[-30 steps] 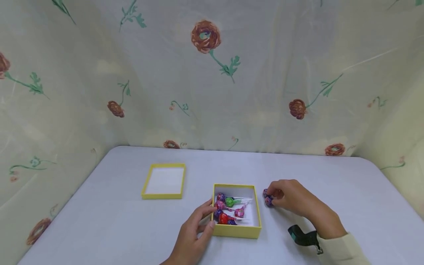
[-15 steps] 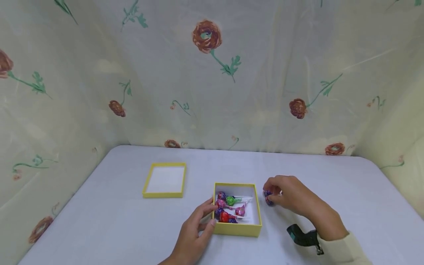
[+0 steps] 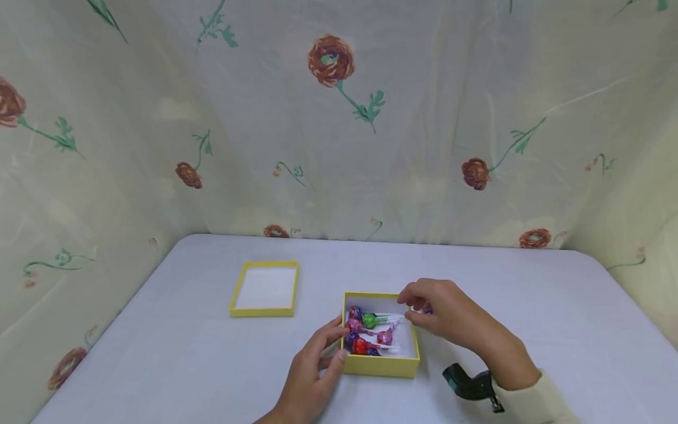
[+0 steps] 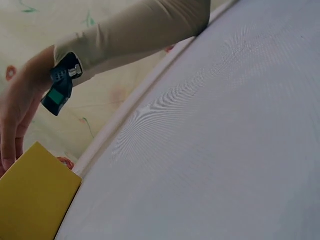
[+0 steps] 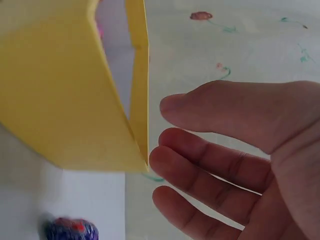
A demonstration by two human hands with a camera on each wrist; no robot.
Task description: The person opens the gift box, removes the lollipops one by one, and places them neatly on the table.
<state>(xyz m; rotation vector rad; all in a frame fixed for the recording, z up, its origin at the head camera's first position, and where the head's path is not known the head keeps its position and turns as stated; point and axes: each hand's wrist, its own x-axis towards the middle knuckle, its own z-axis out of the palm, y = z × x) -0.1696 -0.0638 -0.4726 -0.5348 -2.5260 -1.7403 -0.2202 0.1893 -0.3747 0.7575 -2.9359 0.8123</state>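
Observation:
My left hand [image 3: 311,368] grips the left side of an open yellow box [image 3: 378,367], one fingertip over its rim and the thumb at the front corner. Several wrapped lollipops lie inside, among them a green lollipop [image 3: 369,320] and a red lollipop [image 3: 360,346]. My right hand [image 3: 450,309] hovers at the box's right rim. In the right wrist view its thumb [image 5: 187,111] and fingers [image 5: 190,172] stand apart with nothing between them. A purple lollipop [image 5: 72,230] lies on the table beside the box, mostly hidden by the right hand in the head view.
A shallow yellow-rimmed lid [image 3: 263,312] lies with its white inside up on the white table [image 3: 185,353], behind and left of the box. A black wrist device [image 3: 468,383] sits at the right wrist. Flower-patterned cloth [image 3: 402,194] hangs behind the table.
My right hand has moved left from the lollipops on the table to the box's right rim. The left hand stays on the box, and the lollipops inside look unchanged.

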